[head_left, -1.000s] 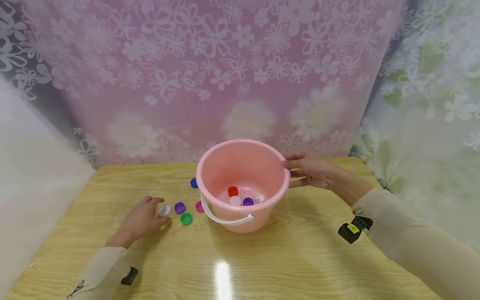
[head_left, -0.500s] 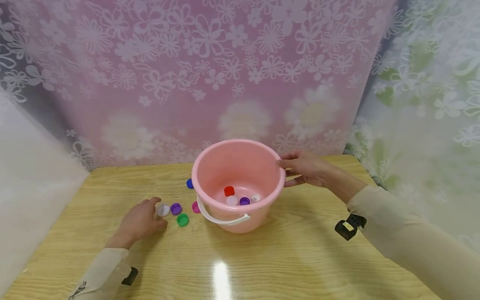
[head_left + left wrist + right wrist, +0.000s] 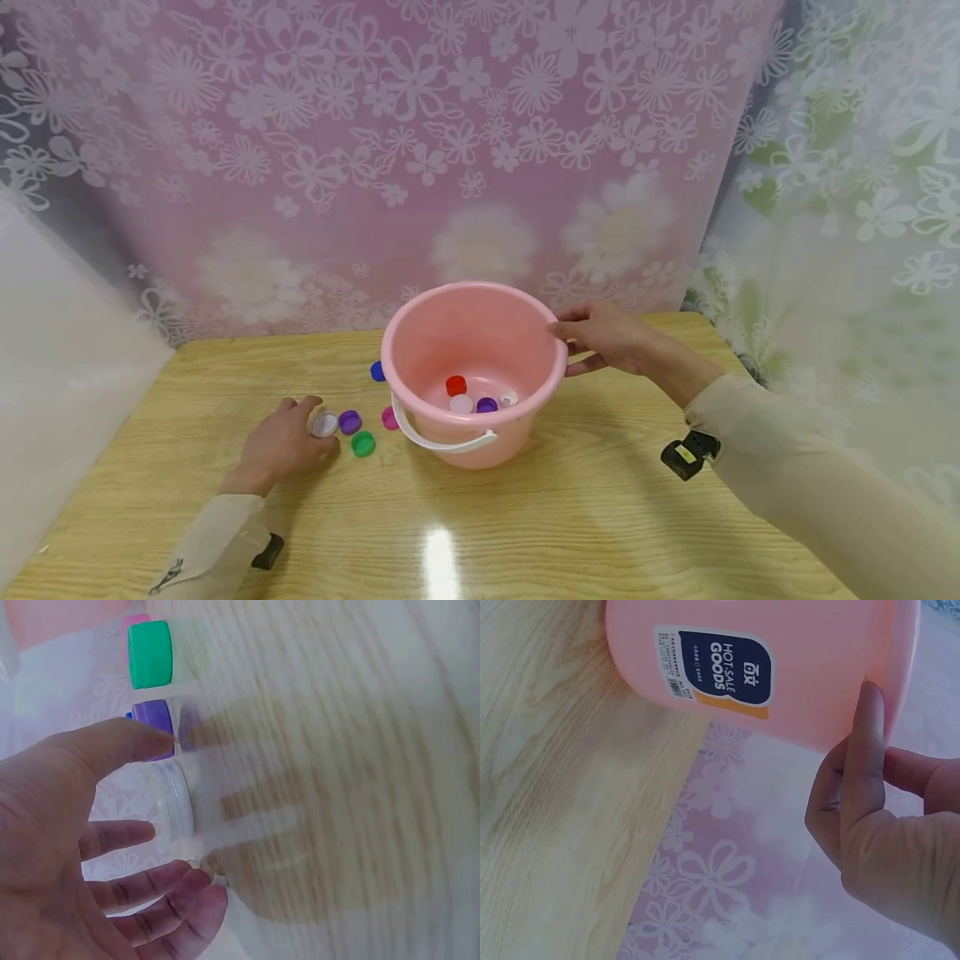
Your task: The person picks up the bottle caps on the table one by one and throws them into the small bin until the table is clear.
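A pink bucket (image 3: 480,333) with a white handle stands on the table. My right hand (image 3: 611,337) grips its right rim, with fingers along the outer wall, which carries a label (image 3: 720,671) in the right wrist view. Inside the bucket are a red cap (image 3: 456,385), a pale cap (image 3: 461,404), a purple cap (image 3: 487,405) and a white cap (image 3: 509,398). To the left, my left hand (image 3: 281,442) is around a clear bottle cap (image 3: 325,425), thumb and fingers spread on either side. In the left wrist view the clear cap stands between thumb and index finger.
Right of the clear cap lie a second purple cap (image 3: 350,422) and a green cap (image 3: 363,443). A magenta cap (image 3: 389,418) and a blue cap (image 3: 377,371) sit close to the bucket's left side. A flowered curtain (image 3: 360,167) hangs behind the wooden table (image 3: 570,517).
The head view has shifted slightly, moving everything a little left in it. My left hand has come slightly closer around the clear cap. The right hand keeps its hold on the bucket.
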A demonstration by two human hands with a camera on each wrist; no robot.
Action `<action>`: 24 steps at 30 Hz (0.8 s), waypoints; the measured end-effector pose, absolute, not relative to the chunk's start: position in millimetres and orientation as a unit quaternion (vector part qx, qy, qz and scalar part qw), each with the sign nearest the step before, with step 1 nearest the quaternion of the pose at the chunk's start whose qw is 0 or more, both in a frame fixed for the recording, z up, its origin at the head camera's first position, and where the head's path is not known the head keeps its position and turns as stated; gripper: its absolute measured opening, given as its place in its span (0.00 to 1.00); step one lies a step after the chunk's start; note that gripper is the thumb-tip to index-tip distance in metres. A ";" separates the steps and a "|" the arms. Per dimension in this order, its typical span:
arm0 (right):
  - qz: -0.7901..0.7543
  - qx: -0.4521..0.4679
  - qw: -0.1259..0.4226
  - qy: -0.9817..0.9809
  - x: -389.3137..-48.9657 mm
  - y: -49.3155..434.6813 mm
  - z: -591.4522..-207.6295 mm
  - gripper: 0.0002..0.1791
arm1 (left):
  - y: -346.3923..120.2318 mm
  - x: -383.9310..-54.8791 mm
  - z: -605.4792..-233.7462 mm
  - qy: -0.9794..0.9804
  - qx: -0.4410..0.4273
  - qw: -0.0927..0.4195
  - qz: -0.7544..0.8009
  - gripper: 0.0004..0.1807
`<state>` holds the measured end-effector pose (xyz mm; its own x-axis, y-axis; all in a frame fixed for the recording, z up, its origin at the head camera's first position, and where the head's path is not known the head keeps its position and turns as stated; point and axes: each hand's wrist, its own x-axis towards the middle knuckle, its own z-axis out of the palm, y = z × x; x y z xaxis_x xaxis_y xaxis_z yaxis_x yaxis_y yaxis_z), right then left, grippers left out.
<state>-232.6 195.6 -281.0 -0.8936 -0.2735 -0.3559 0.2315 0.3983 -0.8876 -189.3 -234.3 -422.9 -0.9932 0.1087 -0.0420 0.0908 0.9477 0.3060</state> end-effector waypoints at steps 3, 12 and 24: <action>-0.530 -0.020 0.215 0.820 -231.1 194.2 -280.6 0.23 | -233.9 -190.4 -424.9 0.987 0.051 0.027 0.150 0.31; -0.499 -0.040 0.200 0.842 -230.9 191.0 -279.8 0.21 | -234.3 -191.9 -425.6 0.988 0.059 0.018 0.140 0.23; -0.473 -0.044 0.208 0.855 -229.6 187.4 -272.7 0.20 | -236.7 -192.8 -425.4 0.987 0.050 0.040 0.150 0.21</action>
